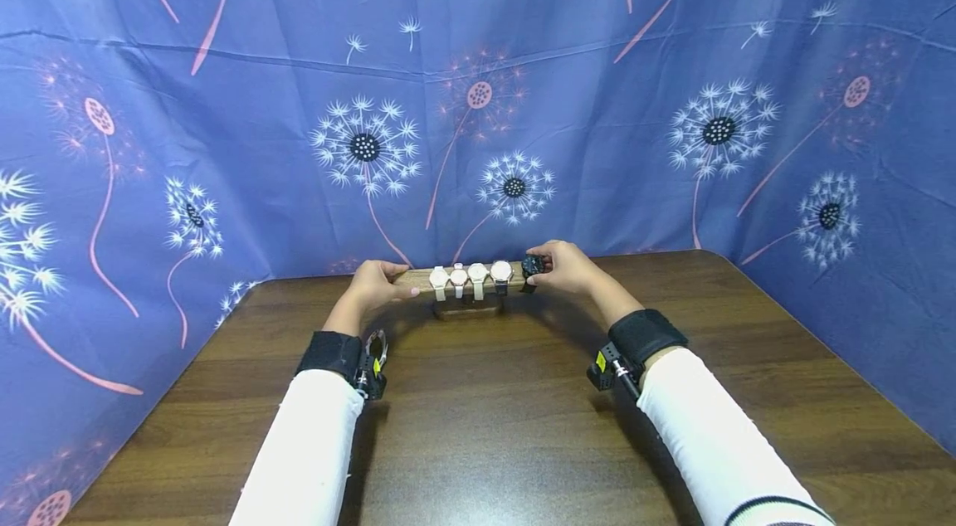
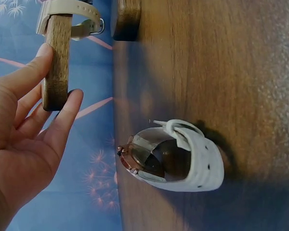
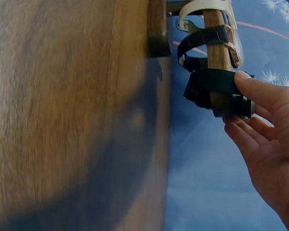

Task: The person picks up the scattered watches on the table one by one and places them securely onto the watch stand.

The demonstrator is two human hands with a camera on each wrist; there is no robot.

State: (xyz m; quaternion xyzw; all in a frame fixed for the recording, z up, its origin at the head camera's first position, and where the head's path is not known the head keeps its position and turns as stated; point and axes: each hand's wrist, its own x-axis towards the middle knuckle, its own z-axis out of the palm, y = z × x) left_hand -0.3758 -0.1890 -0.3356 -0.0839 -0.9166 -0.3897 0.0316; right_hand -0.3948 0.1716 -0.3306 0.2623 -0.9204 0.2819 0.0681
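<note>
Head view: left hand (image 1: 377, 281) fingers grip wooden bar (image 1: 418, 277) end; right hand (image 1: 568, 267) pinches black watch (image 1: 532, 266) at the opposite end.

Loose white watch (image 2: 176, 161) lies near stand base (image 2: 126, 19).

A watch stand (image 1: 466, 309) is sitting at the far middle of the table (image 1: 493, 418), just before the cloth backdrop (image 1: 478, 94). Its crossbar (image 1: 418, 277) is running left to right, and four watches (image 1: 470, 280) are hanging side by side on it. My left hand (image 1: 377, 281) is holding the bar's left end, and my right hand (image 1: 563, 267) is at the right end, touching a fifth watch (image 1: 532, 267) there. Another watch (image 2: 176, 156) is lying on the table near my left wrist.
</note>
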